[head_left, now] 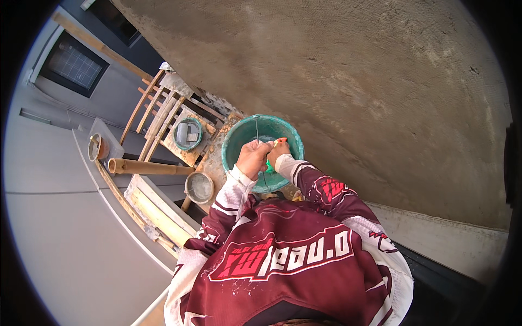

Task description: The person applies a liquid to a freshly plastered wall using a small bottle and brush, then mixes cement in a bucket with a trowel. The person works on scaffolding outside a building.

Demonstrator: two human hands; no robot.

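A green bucket [232, 135] stands in front of me, close against the plastered wall. Its thin wire handle [257, 129] crosses over the opening. My left hand [253, 158] is closed around that wire, above the bucket's mouth. Just to its right, my right hand [278, 152] is closed by a small bright orange, yellow and green thing [280, 141], whose kind I cannot make out. Some bright green also shows below the hands, inside the bucket. My fingers hide much of what lies between them.
A rough plastered wall [348, 81] rises on the right. To the left are a shallow grey bowl [199, 187], a smaller green bucket [187, 133] with grey tools, a bamboo pole [152, 167], wooden planks [155, 209] and an orange-brown bucket [98, 146].
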